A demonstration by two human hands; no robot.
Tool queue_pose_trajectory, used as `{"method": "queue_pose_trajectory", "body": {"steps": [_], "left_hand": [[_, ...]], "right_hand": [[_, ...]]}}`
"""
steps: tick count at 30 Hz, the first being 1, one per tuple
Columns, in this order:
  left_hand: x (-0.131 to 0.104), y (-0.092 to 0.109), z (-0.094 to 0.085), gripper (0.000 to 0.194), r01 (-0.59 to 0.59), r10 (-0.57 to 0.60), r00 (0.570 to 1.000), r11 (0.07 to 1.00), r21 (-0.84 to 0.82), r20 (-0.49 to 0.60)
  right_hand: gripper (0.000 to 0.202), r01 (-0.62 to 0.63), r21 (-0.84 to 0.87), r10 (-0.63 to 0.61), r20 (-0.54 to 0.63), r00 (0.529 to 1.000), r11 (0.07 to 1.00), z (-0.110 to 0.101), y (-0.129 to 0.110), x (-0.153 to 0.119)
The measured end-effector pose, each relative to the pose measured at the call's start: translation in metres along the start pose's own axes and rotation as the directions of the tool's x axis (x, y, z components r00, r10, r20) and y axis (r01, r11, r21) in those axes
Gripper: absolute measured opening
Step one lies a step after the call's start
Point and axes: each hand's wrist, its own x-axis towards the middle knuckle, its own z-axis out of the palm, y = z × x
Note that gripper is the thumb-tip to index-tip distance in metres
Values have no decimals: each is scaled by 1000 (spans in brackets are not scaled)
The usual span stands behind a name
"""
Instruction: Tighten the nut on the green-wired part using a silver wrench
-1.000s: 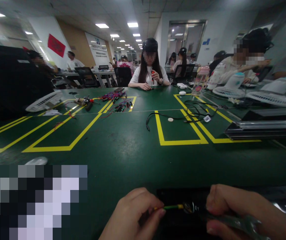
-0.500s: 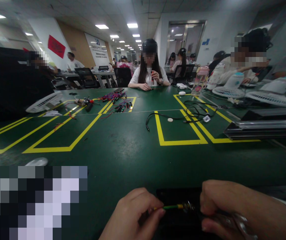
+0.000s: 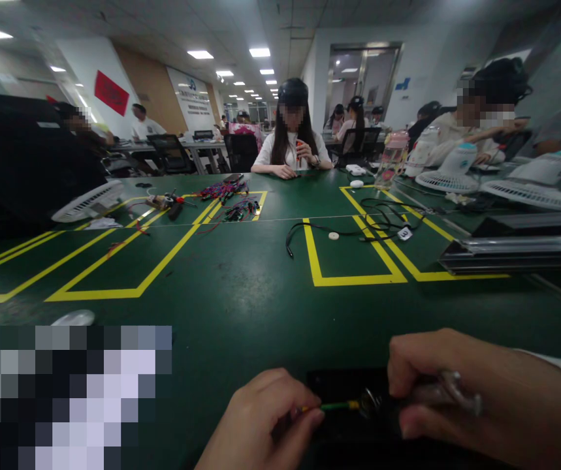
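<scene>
Between the thumb and forefinger of my left hand point(image 3: 268, 418) is a thin green-and-yellow wire point(image 3: 334, 406), which runs to the right. Its right end meets a shiny coiled metal piece point(image 3: 369, 401). My right hand point(image 3: 476, 391) is closed around a glossy, see-through curved object point(image 3: 444, 391). Most of that object is hidden by the fingers, so I cannot tell its kind. The right fingertips are just right of the metal piece; whether they touch it is unclear. Beneath the wire lies a dark, flat black surface point(image 3: 324, 380).
Yellow tape outlines mark the green table point(image 3: 241, 307). Black cables point(image 3: 383, 225) and metal profiles point(image 3: 525, 245) lie to the right, near white fans point(image 3: 529, 183). Coloured wires point(image 3: 224, 189) lie at the far left. A person point(image 3: 292, 143) sits opposite. Pixelation covers the lower left.
My right hand has risen slightly and turned, and the see-through object in it has tilted up. My left hand and the wire have hardly moved.
</scene>
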Motion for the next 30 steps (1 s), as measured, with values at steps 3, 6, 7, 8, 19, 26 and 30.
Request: {"method": "queue_pose_trajectory", "body": {"steps": [3,6,7,8,19,26,30], "left_hand": [[1,0,0,18,-1,1,1000,1000,8,-1],[2,0,-1,18,-9,9,1000,1000,10,3],[2,1,-1,18,-9,9,1000,1000,11,7],[2,1,-1,18,-7,7,1000,1000,12,12],[3,0,0,18,-46,47,999,998,34,-9],[2,1,1,19,-31,31,1000,999,38,0],[2,0,1,20,-31,31,1000,999,38,-2]], "right_hand": [[14,-78,137,88,-76,993,988,-1,12,-8],[21,-128,167,153,-147,977,978,7,20,-19],[20,-146,170,172,-151,973,975,11,21,-23],[19,-161,171,186,-146,972,972,16,22,-28],[23,-215,87,224,-107,969,973,34,18,-33],[25,-106,13,107,-203,973,994,27,-10,-4],[18,-49,-13,46,-154,987,999,24,-6,-8]]}}
